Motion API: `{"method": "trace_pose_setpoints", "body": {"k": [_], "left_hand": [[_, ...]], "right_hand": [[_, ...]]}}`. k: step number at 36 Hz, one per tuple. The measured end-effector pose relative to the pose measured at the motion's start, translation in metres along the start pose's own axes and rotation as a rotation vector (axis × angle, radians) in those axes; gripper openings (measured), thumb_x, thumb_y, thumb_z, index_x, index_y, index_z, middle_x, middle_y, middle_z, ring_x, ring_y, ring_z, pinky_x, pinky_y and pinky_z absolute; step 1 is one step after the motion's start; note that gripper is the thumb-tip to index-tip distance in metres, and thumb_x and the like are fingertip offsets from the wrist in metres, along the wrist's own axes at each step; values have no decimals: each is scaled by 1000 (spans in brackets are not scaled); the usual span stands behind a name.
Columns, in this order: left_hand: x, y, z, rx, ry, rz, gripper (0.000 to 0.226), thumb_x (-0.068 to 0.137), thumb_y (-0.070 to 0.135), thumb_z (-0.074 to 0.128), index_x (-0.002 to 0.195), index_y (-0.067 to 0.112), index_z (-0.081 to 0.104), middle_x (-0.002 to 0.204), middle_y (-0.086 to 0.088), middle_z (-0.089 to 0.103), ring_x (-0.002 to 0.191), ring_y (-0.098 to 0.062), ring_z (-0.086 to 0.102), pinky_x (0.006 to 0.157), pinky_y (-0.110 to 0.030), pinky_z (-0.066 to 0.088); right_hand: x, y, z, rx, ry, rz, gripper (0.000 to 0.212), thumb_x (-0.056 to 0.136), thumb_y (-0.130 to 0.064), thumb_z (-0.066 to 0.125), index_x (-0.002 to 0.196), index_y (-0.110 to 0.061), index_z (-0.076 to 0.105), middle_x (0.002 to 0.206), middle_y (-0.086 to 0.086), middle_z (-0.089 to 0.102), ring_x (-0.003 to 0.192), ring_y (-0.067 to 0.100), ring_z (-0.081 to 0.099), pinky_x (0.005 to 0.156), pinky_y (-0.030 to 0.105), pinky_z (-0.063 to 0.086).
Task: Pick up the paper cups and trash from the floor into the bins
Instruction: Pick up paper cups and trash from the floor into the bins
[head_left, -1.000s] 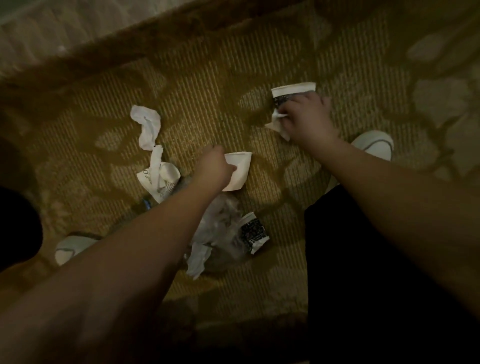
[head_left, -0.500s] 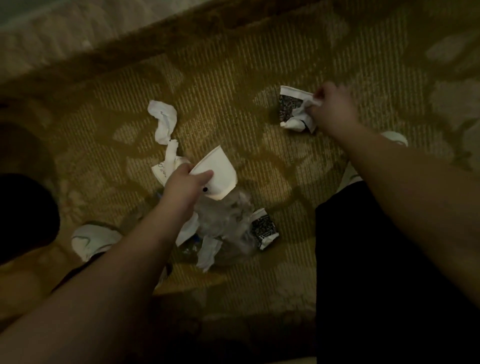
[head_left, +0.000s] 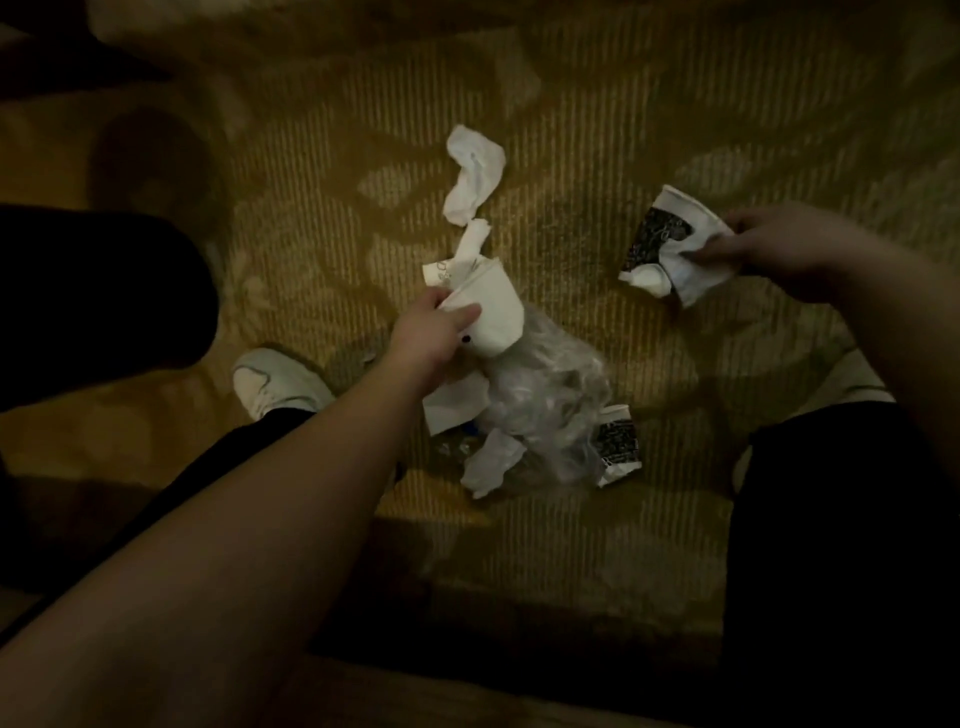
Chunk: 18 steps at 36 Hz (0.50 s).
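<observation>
A: How are the cups held?

B: A white cup (head_left: 485, 317) is pinched by the left hand (head_left: 431, 332); a crushed printed cup (head_left: 670, 244) is gripped by the right hand (head_left: 774, 249).

A: What might be lost?

B: Thin paper could be slipped from the fingers (head_left: 457, 314). Soft tissue (head_left: 475, 179), a crinkly clear bag (head_left: 545, 410) and another printed cup (head_left: 618, 441) are left on the ribbed carpet (head_left: 571, 130). No bin is seen.

I can't read the blurred print on the crushed patterned cup (head_left: 655, 244). Below it, the clear plastic bag (head_left: 545, 410) hides part of a second patterned cup (head_left: 618, 441). My right shoe (head_left: 862, 384) is mostly hidden behind my arm.
</observation>
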<state>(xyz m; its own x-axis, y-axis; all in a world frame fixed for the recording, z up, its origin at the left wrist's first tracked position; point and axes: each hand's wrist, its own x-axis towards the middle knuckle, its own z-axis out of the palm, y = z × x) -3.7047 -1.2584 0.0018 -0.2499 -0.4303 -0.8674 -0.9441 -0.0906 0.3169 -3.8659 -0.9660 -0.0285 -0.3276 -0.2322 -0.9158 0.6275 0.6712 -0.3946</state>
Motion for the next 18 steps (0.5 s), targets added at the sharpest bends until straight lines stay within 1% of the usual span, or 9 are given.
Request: {"method": "trace_pose_setpoints", "body": {"k": [2,3,5,6,8,10,13,15,18], "left_hand": [[10,3,0,118,49,85,36,94,27,66,128,20,57,125,-2,56,98,-17,58,66,-28,53],[14,3,2,196,79,138,36,94,30,66,127,20,57,130,-2,49,101,-16,54,69,-24,49],[22,2,6,320,130,215,31,92,32,69,119,20,59,141,-4,34,117,-21,46,89,-26,44],[25,1,8,354,145,242,30,90,32,70,116,20,59,146,-5,29,127,-24,40,98,-27,39],[29,0,14,375,172,286,24,88,29,73,107,21,60,152,-5,23,138,-26,29,108,-26,28],[35,-3,19,377,174,312,20,86,29,74,97,23,58,156,-4,20,139,-28,31,113,-32,31],[42,-4,22,384,177,309,23,86,29,75,94,22,54,159,-2,19,137,-29,36,110,-41,38],[45,-5,21,397,186,316,30,84,30,77,97,20,52,155,-4,24,135,-28,37,109,-42,39],[50,-8,19,367,206,325,55,76,30,83,115,14,47,139,-7,37,124,-29,44,103,-44,43]], "right_hand": [[1,-11,5,-23,-13,-34,21,87,-21,71,108,-17,68,111,4,71,107,19,65,94,33,48],[3,-13,6,-35,-14,-49,26,88,-21,71,113,-17,67,113,4,71,108,20,65,96,35,48],[2,-17,11,-78,1,-60,31,88,-22,72,118,-18,66,112,3,71,107,19,65,99,36,48],[0,-19,14,-105,3,-67,30,89,-23,71,118,-18,66,109,2,70,104,17,64,97,35,48],[0,-23,21,-142,8,-77,24,91,-21,69,114,-17,66,105,2,69,99,16,63,89,33,48],[-1,-26,30,-175,18,-82,21,91,-21,68,111,-15,66,106,5,68,99,19,62,90,37,47],[-3,-33,38,-219,34,-102,11,91,-22,69,101,-21,66,104,4,67,99,21,62,93,39,47],[-3,-39,42,-236,37,-115,10,92,-22,68,100,-25,64,101,2,66,100,20,61,94,39,46],[-4,-53,49,-279,40,-143,12,92,-23,67,104,-24,64,102,3,66,102,23,61,97,43,46]]}}
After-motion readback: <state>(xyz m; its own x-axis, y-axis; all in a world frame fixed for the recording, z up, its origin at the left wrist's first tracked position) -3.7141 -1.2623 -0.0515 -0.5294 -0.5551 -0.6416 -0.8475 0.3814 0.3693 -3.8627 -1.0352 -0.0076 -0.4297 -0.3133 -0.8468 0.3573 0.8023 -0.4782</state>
